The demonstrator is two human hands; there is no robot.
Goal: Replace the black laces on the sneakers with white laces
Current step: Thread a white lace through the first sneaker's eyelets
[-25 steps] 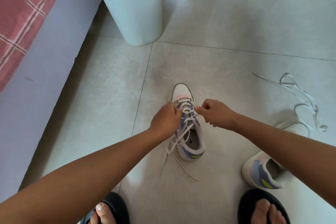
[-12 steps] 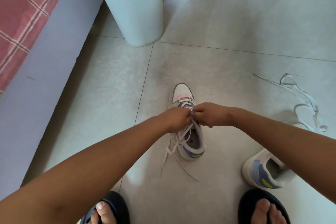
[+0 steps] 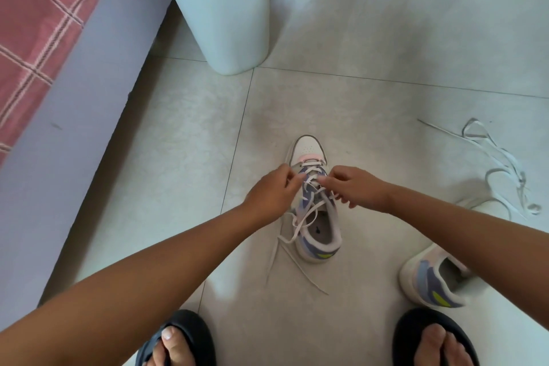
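Both hands meet over the middle of the picture: the left hand (image 3: 271, 194) has its fingers curled and pinches the white lace (image 3: 307, 211) at the left row of eyelets, and the right hand (image 3: 353, 187) pinches the same lace at the right row, some fingers splayed downward. Apart from them, the largest thing is the tiled floor (image 3: 371, 104), pale and glossy. At 9 to 11 o'clock runs a bed (image 3: 74, 92) with a pink checked cover over a grey side. At 12 o'clock stands a white waste bin (image 3: 225, 18) lined with a blue bag. At the centre the sneaker (image 3: 315, 208) stands upright on the floor, toe pointing to 12 o'clock, partly laced in white, with loose lace ends trailing off toward 7 o'clock. A second sneaker (image 3: 430, 282) lies at 4 o'clock, partly hidden by the right forearm. At 6 o'clock are two black slippers (image 3: 190, 330) on the person's feet. At 3 o'clock a loose white lace (image 3: 502, 175) lies tangled.
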